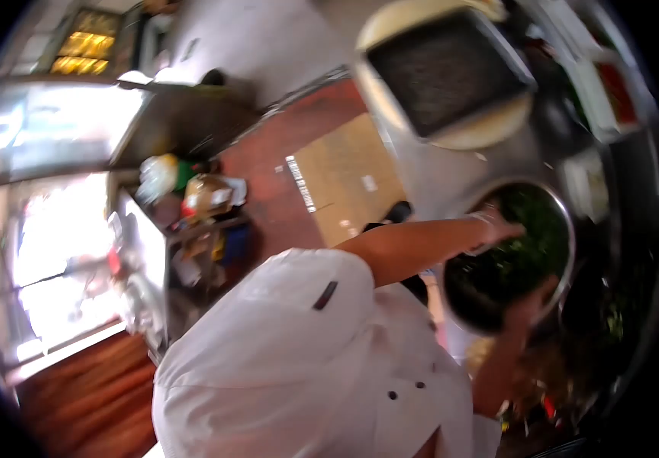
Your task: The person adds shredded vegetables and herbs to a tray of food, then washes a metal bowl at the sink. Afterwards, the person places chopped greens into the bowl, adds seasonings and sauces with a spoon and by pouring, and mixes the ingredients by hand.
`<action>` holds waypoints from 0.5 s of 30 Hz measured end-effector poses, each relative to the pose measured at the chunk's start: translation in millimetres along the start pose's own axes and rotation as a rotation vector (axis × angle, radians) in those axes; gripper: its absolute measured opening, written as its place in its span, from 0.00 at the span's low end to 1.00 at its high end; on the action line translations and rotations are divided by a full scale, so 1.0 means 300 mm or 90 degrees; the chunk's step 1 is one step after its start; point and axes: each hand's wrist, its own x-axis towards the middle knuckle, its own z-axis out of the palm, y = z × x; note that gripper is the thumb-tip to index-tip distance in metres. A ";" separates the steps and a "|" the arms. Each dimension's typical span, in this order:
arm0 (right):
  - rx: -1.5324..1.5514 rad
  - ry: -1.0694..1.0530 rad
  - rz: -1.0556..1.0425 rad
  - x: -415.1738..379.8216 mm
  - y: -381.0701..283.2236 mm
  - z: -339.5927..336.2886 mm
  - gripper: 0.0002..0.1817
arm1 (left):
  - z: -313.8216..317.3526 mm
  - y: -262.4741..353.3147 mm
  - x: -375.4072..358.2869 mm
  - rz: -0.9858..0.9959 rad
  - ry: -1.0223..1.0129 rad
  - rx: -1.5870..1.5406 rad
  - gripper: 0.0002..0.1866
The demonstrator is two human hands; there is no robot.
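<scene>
A large round metal bowl (571, 243) holds chopped dark leafy greens (531, 252). My left hand (499, 227) reaches over the bowl's near rim into the greens, with something clear and plastic-like around the wrist. My right hand (529, 304) is at the other side of the bowl, touching or just above the greens. Both hands are blurred, and their fingertips merge with the leaves. Whether either hand grips any of the greens cannot be made out.
The bowl stands on a metal counter (436, 172). Beside it, a dark rectangular tray (447, 72) rests on a round pale board (489, 131). White containers (587, 183) line the far side. Flattened cardboard (352, 179) covers part of the red floor (268, 179).
</scene>
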 end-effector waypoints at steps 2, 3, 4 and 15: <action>0.162 -0.091 0.104 0.125 0.083 0.010 0.46 | 0.143 -0.056 0.077 0.000 0.041 0.042 0.64; 0.125 -0.068 0.083 0.108 0.078 0.069 0.46 | 0.155 -0.025 0.032 0.013 0.004 0.101 0.63; 0.118 -0.096 0.093 0.100 0.041 0.080 0.48 | 0.169 0.007 -0.013 0.028 -0.032 0.158 0.62; -0.229 0.077 0.110 0.293 0.022 0.004 0.60 | 0.262 0.114 0.185 0.123 -0.115 0.067 0.49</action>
